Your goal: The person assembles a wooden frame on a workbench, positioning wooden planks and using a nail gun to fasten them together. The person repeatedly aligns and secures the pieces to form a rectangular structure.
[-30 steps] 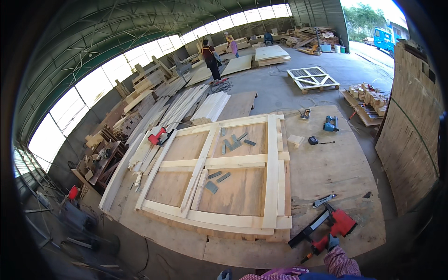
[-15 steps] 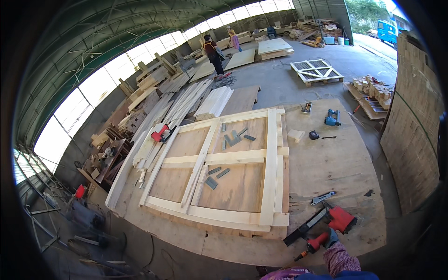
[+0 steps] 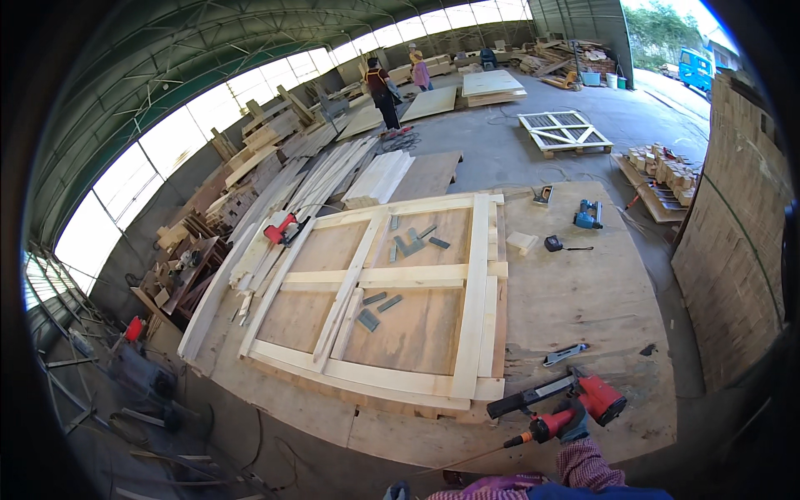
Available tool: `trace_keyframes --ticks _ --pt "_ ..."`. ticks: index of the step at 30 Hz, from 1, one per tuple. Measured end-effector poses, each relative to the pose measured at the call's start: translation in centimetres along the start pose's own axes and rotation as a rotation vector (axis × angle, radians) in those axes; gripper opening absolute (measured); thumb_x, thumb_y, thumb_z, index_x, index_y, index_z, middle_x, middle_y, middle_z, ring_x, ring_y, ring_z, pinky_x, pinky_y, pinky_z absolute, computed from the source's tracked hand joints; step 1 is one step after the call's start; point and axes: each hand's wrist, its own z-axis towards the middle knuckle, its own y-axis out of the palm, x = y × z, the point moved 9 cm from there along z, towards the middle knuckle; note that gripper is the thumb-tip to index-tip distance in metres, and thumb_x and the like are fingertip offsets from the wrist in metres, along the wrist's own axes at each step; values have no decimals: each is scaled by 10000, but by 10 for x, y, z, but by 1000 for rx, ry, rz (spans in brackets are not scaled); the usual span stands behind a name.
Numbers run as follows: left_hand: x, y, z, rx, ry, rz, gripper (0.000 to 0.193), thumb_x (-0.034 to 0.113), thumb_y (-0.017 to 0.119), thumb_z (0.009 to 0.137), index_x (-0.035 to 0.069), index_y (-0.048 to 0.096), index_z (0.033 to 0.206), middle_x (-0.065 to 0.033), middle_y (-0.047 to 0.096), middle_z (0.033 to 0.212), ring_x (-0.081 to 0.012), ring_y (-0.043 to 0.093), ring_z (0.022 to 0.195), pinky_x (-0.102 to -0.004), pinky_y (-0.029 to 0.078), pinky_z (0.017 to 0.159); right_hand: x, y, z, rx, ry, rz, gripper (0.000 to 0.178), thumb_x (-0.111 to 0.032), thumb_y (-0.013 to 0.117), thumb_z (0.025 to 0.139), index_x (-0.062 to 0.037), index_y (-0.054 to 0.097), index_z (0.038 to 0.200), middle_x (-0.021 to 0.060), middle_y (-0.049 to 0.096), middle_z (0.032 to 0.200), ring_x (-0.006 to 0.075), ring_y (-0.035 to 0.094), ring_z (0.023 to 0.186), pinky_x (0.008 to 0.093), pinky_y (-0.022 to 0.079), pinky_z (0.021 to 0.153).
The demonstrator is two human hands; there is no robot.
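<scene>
My right hand (image 3: pixel 575 421), in a grey-blue glove and checked sleeve, is closed round the handle of a red and black nail gun (image 3: pixel 598 398) at the table's near right. Its long black magazine points left, beside the wooden frame's near right corner. An air hose (image 3: pixel 467 459) runs leftward from its grip. At the bottom edge my left hand (image 3: pixel 397 491) just shows, gloved, its fingers too cut off to read. The pale wooden frame (image 3: pixel 471 300) lies flat, with grey nail strips (image 3: pixel 367 319) on the boards inside it. A utility knife (image 3: pixel 565 354) rests just beyond the nail gun.
A second red nail gun (image 3: pixel 280 230) lies at the frame's far left. On the plywood table (image 3: pixel 583 292) are a tape measure (image 3: pixel 553 243), a blue nail gun (image 3: pixel 588 214) and wood blocks (image 3: pixel 522 242). Tall boards (image 3: pixel 733 233) stand at right. Two people (image 3: pixel 383 93) are far back.
My right hand has shifted the nail gun slightly, and it now looks turned with its magazine raised a little. My left hand has come in at the bottom edge. The whole view has shifted slightly.
</scene>
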Motion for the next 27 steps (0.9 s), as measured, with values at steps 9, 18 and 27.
trace_keyframes --ticks 9,18,27 --pt "-29 6 38 52 256 -171 221 144 608 930 -3 607 1095 -64 627 972 -142 560 897 -282 468 807 -22 38 -17 -67 -144 -499 202 -248 629 792 -48 616 818 66 633 757 187 612 699 333 521 665" --pt "-38 -11 93 30 208 -57 382 185 615 899 -15 538 1215 -112 621 1070 -223 583 987 -328 468 890 -69 67 -73 34 -316 -905 222 -254 604 821 -34 631 803 64 631 748 178 610 703 327 514 675" --pt "-25 -54 184 -50 -96 -306 139 78 610 905 -12 616 1011 -68 622 815 -151 598 704 -294 526 663 -28 1 -64 333 -296 -735 293 -315 508 882 -65 570 742 45 548 650 193 541 623 342 484 679"
